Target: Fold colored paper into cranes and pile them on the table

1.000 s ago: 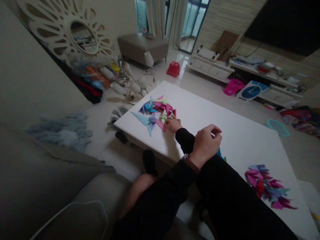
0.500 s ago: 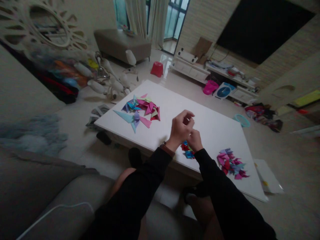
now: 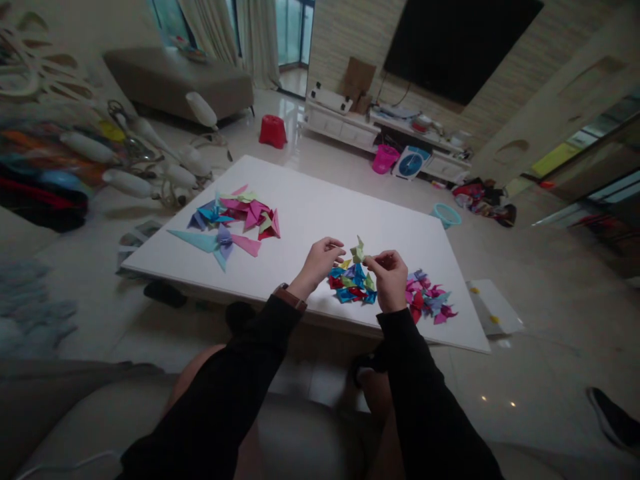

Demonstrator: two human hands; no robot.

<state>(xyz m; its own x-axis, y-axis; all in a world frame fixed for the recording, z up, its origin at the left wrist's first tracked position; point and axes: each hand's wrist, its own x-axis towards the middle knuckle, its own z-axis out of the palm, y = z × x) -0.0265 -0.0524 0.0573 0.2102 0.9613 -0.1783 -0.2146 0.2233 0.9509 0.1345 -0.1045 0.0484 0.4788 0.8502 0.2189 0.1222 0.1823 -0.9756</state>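
Observation:
A light green origami paper crane (image 3: 358,251) hangs above the white table, pinched at its edge between the thumb and fingers of my right hand (image 3: 390,275). To its left, my left hand (image 3: 322,261) is open, fingers stretched toward the crane without touching it. Beneath both hands lies a pile of blue, red, green and yellow folded paper pieces (image 3: 356,293), partly hidden by my right hand. Just right of that hand sits a second pile of pink, red and bluish folded cranes (image 3: 431,297).
The white table (image 3: 320,207) carries larger folded paper shapes (image 3: 250,212) at its left, including a long blue, purple and pink one (image 3: 223,243). Beyond stand a red stool (image 3: 273,131), a pink bucket (image 3: 385,159) and a turquoise basin (image 3: 447,215). A dark shoe (image 3: 615,420) shows at far right.
My hands, close together before, have moved apart, and the green crane now shows in my right hand. The camera view has swung right, and the pile beneath is more visible.

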